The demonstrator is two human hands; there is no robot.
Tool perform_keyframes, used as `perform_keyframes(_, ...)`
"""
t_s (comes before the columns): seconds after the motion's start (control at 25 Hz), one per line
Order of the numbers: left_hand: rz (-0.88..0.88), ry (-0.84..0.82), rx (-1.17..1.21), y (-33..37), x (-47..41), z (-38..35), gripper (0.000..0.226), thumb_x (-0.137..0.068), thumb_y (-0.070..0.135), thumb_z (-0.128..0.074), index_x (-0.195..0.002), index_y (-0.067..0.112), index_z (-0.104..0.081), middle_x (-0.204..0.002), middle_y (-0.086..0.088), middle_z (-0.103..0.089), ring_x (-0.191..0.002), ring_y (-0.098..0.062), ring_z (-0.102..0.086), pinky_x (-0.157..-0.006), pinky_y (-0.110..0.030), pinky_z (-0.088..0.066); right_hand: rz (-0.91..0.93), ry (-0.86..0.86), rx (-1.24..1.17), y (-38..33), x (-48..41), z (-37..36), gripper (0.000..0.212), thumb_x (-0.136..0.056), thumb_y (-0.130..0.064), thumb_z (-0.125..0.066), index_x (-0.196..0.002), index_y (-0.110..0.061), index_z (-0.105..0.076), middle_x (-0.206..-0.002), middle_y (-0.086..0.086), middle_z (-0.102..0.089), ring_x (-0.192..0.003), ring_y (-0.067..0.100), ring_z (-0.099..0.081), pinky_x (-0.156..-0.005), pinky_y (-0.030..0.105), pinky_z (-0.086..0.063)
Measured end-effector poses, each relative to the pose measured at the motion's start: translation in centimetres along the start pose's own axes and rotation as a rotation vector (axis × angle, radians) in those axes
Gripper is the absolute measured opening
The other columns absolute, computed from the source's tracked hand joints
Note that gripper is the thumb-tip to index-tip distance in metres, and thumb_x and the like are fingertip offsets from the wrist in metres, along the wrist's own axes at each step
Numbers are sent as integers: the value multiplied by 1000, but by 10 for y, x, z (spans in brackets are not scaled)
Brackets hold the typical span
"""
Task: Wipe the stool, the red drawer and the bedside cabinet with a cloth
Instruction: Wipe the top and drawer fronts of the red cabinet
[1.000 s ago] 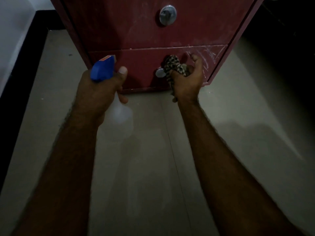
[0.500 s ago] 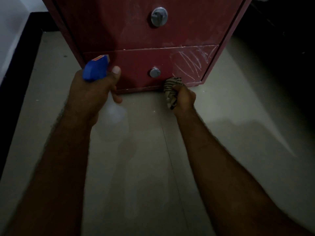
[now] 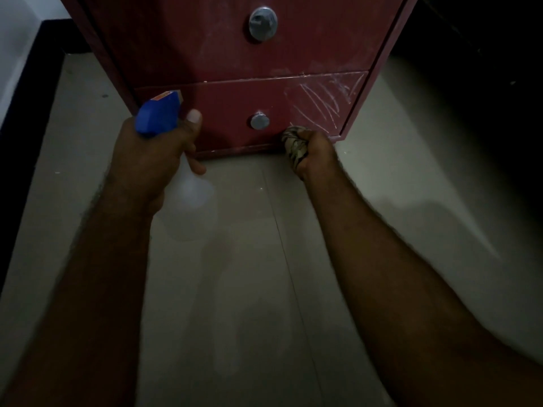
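The right hand [image 3: 316, 151] is curled tight round a bunched, stripy brown cloth [image 3: 294, 144] and holds it at the bottom edge of the dark red wooden drawer [image 3: 229, 107]. This is the lower of 2 fronts on the tall red bedside cabinet [image 3: 191, 39]. The drawer front runs long from left to right and lies just above the cloth. The white scribbly marks [image 3: 326, 102] are right above that hand, so it is the nearer 1. I think the cloth must go up, then side to side. The left hand [image 3: 152, 163] grips a spray bottle with a blue top [image 3: 157, 116] near the drawer's left end. A small round silver knob [image 3: 260, 121] sits between the 2 hands. No stool shows.
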State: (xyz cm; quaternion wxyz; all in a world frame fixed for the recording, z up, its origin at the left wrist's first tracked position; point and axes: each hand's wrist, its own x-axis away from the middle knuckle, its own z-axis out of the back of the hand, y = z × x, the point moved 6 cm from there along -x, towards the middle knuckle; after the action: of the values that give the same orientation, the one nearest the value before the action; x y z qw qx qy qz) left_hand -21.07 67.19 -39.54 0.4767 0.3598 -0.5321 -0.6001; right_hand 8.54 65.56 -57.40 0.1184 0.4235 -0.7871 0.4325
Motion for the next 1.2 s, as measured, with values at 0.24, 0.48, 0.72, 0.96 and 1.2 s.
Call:
perform_keyframes(0.24, -17, -11, -1, 4, 1, -2, 13, -91, 41, -72, -89, 40, -60, -75, 2, -64, -62, -21, -68, -93, -61, -55, 35, -57, -139, 1, 8, 8, 36, -91, 13, -56, -126, 13, -64, -110, 24, -71, -71, 29, -73, -56, 31, -60)
perform_keyframes(0.48, -22, -6, -1, 7, 0, -1, 14, -91, 42, -72, -97, 39, -59, -79, -1, -63, -61, -23, -68, -85, -58, -59, -15, -77, -169, 5, 1, 7, 41, -97, 9, -48, -137, 12, -58, -121, 25, -70, -78, 28, -70, -74, 34, -64)
perform_keyframes(0.72, -28, 3, -5, 7, 1, 0, 13, -93, 40, -70, -90, 39, -57, -76, -1, -62, -62, -24, -67, -88, -57, -58, 19, -44, -170, 3, -3, 15, 41, -95, 13, -50, -135, 14, -58, -126, 24, -68, -84, 32, -69, -74, 37, -65)
perform_keyframes(0.96, -24, -10, 12, 2, -5, -4, 12, -91, 42, -72, -94, 39, -60, -76, 0, -63, -61, -24, -67, -90, -63, -55, 37, -122, 11, 10, 10, -10, 30, -92, 10, -58, -120, 17, -66, -116, 32, -70, -77, 33, -71, -55, 30, -60)
perform_keyframes(1.2, 18, 11, 18, 1, -4, -12, 16, -91, 40, -71, -87, 31, -59, -72, 2, -65, -57, -16, -67, -85, -55, -59, 94, -26, -147, -18, -4, 7, 39, -87, 16, -56, -125, 15, -63, -123, 30, -69, -95, 39, -72, -80, 43, -65)
